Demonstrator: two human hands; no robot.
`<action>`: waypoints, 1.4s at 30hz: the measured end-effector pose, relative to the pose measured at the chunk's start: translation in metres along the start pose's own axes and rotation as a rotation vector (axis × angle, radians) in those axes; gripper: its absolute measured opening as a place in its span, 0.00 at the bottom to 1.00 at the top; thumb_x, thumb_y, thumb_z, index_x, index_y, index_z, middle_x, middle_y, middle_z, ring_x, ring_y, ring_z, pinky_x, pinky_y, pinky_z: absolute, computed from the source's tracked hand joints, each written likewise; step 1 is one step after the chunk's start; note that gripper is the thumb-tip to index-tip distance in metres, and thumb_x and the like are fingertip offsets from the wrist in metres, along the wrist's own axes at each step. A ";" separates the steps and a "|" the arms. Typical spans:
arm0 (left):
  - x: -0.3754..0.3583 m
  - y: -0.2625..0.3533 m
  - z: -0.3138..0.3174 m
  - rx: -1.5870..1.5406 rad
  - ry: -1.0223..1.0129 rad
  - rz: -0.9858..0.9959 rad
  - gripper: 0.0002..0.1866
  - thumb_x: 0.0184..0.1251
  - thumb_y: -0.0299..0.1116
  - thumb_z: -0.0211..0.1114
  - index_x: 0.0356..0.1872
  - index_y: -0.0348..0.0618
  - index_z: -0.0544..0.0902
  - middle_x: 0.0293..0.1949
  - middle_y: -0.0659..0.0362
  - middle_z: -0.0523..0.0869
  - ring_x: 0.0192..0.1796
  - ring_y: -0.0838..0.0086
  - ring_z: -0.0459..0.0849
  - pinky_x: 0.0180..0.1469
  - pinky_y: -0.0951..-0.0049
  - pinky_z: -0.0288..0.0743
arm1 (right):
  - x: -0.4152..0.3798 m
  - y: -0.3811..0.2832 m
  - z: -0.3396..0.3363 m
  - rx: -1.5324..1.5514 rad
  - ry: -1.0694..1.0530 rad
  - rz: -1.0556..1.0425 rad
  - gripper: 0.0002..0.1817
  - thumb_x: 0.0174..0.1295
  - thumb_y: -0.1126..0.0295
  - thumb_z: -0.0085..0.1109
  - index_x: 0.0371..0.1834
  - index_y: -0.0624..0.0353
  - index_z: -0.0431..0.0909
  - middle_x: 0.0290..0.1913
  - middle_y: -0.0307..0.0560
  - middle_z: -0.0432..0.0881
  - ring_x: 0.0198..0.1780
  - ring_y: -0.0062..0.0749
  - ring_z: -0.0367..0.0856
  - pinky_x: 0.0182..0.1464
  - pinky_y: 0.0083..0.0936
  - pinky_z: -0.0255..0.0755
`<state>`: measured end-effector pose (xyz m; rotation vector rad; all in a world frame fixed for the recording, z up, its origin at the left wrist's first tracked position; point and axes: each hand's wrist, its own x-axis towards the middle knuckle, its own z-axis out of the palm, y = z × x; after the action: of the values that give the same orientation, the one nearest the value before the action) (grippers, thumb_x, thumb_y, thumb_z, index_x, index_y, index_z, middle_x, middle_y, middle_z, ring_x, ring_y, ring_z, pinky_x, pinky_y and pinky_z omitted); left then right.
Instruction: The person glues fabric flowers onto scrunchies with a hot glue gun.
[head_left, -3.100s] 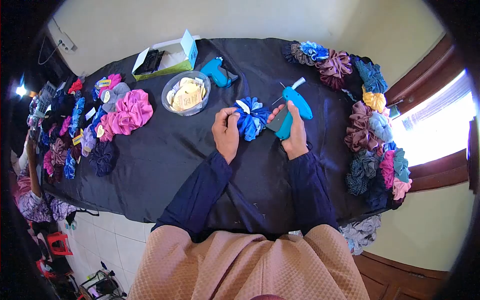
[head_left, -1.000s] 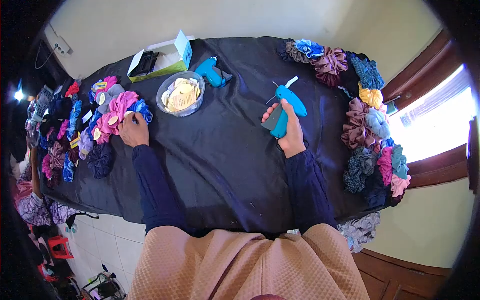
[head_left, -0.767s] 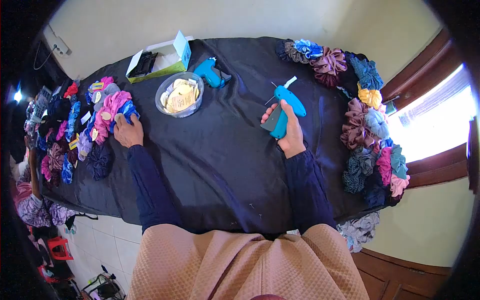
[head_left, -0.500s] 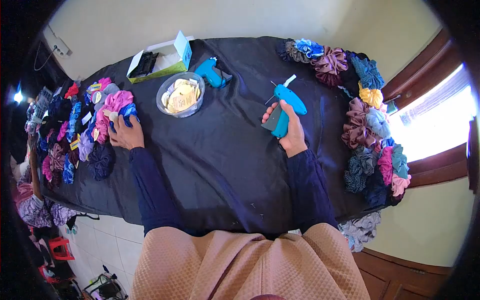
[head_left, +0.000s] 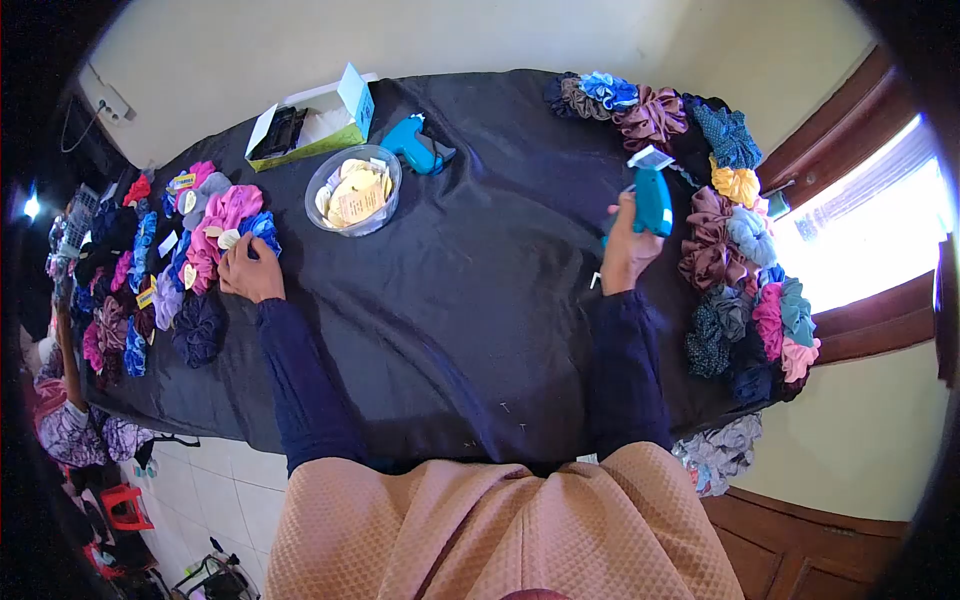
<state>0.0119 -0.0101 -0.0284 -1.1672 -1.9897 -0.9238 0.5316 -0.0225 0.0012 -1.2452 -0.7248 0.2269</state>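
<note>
My right hand [head_left: 628,248] is wrapped round a teal tagging gun [head_left: 652,200], raised above the black cloth near the right side, its nose with a white piece pointing away from me. My left hand [head_left: 252,272] is at the right edge of the left-hand pile, fingers bent and together against a shiny blue scrunchie [head_left: 262,230]. Beside its fingertips is a round pale tag [head_left: 229,239]. A pink scrunchie [head_left: 232,205] lies just beyond, and a dark navy scrunchie [head_left: 199,328] lies left of the hand. The fingertips are partly hidden.
A clear tub [head_left: 318,214] of cream tags stands near a second teal tagging gun [head_left: 412,147] and an open box [head_left: 350,133]. Scrunchies line the right edge, including a yellow scrunchie [head_left: 735,186]. Another person's arm [head_left: 68,350] shows at far left.
My right hand has moved right and turned, swinging the tagging gun upright toward the right-hand scrunchies. My left hand has drawn slightly toward me, its fingers more bent, showing more of the blue scrunchie.
</note>
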 end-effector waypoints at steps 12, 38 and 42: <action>0.000 -0.003 0.003 -0.037 -0.080 -0.048 0.12 0.62 0.41 0.63 0.40 0.54 0.90 0.48 0.62 0.88 0.59 0.64 0.75 0.64 0.53 0.56 | 0.049 0.001 -0.046 0.250 0.279 0.251 0.15 0.57 0.66 0.69 0.44 0.62 0.79 0.42 0.43 0.81 0.32 0.29 0.81 0.34 0.27 0.77; 0.015 0.047 -0.041 -0.231 0.275 0.009 0.12 0.58 0.29 0.63 0.43 0.50 0.88 0.45 0.60 0.88 0.57 0.62 0.77 0.62 0.54 0.62 | 0.054 0.017 -0.046 -0.155 0.478 0.115 0.20 0.57 0.59 0.68 0.41 0.68 0.83 0.41 0.52 0.85 0.37 0.40 0.81 0.43 0.38 0.75; 0.005 0.122 -0.087 -0.585 0.232 0.189 0.13 0.54 0.21 0.62 0.42 0.44 0.86 0.44 0.56 0.86 0.53 0.59 0.81 0.59 0.58 0.67 | 0.051 0.021 -0.041 -0.416 0.395 0.060 0.22 0.56 0.56 0.67 0.35 0.70 0.84 0.33 0.55 0.86 0.33 0.42 0.83 0.40 0.39 0.75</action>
<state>0.1349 -0.0352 0.0532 -1.4459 -1.4321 -1.5197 0.5998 -0.0208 -0.0040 -1.6484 -0.4005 -0.1298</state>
